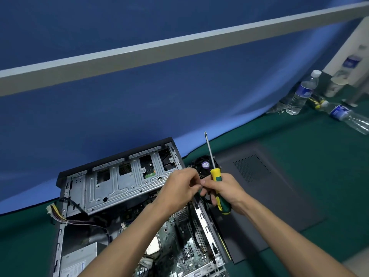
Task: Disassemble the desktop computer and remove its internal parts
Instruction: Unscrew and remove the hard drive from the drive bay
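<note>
The desktop computer lies open on the green table at the near left, its side panel already off and lying flat to the right. A cooling fan sits outside the case just beyond the hands — apparently removed. Still inside: the drive cage at the far end, the motherboard, the power supply at the near left and its loose cable bundle. So the job looks roughly part-way. The right hand curls around a yellow-green screwdriver, tip pointing up. The left hand meets it, fingers pressed together pinching something tiny — what, I cannot tell.
</note>
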The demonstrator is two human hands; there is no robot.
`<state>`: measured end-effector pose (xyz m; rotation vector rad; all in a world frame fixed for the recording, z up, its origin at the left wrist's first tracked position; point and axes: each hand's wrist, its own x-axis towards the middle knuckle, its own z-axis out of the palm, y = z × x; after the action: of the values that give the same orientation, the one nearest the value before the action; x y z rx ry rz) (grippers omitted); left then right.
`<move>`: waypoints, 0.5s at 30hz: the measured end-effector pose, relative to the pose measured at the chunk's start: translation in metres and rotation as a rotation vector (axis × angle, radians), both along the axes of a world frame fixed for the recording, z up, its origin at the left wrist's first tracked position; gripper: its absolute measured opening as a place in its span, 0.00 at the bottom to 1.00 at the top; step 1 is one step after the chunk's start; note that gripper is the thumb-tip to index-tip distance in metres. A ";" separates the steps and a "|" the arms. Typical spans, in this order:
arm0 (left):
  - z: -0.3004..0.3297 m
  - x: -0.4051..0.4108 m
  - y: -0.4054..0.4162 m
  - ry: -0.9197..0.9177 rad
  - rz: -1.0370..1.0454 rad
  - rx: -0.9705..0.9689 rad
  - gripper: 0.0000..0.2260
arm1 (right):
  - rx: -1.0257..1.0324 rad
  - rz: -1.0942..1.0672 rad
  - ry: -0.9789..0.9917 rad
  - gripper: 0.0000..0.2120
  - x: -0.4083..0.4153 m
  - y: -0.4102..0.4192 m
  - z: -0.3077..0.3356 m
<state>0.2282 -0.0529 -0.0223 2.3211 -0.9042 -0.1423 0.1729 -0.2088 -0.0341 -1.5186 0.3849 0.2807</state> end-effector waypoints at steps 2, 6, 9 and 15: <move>-0.001 -0.002 -0.003 -0.003 -0.037 0.034 0.04 | -0.020 0.016 0.009 0.07 -0.004 -0.004 -0.002; -0.005 -0.009 -0.009 -0.033 -0.112 0.086 0.04 | -0.030 0.021 0.033 0.04 -0.012 -0.011 -0.007; -0.008 -0.010 -0.012 -0.040 -0.141 0.119 0.05 | -0.052 0.023 0.045 0.05 -0.015 -0.015 -0.010; -0.020 -0.001 -0.020 -0.002 -0.023 0.107 0.04 | -0.060 -0.116 0.103 0.08 -0.024 -0.019 -0.037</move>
<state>0.2267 -0.0731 -0.0427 2.4104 -0.9456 -0.2021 0.1492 -0.2274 -0.0710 -1.5380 0.5649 0.2586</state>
